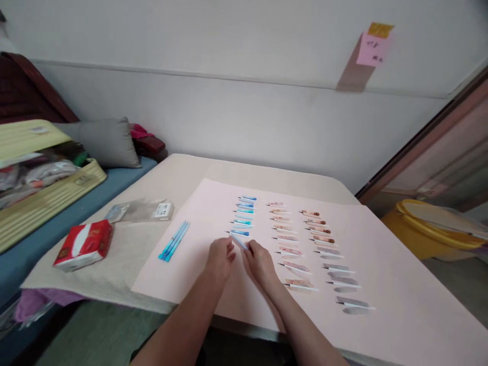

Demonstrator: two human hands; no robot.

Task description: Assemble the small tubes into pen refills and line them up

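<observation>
1. At the far left, I am seeing a grey cushion [109,142] resting on a blue seat [131,178], with a pale yellow slatted container [57,190] sitting nearer and further left.
2. On the left of the cloth-covered table [163,170], a red tissue pack [86,244] is lying near, and a clear plastic sleeve [143,210] is lying just beyond it.
3. On the left part of the pink sheet [183,274], three blue pens [173,243] are lying close together, their points facing far.
4. My left hand [220,258] is hovering low over the sheet at the far end of a pale blue pen [239,242]. Its fingers are curling inward, but I cannot tell whether they are pressing on the pen.
5. That pale blue pen is slanting between my two hands, just near the column of blue-labelled pens [249,198]. My right hand [261,260] is pinching its near end between thumb and fingers.
6. Further right, a column of pink-patterned pens [290,250] is running from far to near, points facing left.
7. In the rightmost column, brown-patterned pens [320,230] are lying far and grey-patterned pens [338,268] nearer.
8. Beyond the table's right side, a yellow tub [404,226] is standing on the floor.
</observation>
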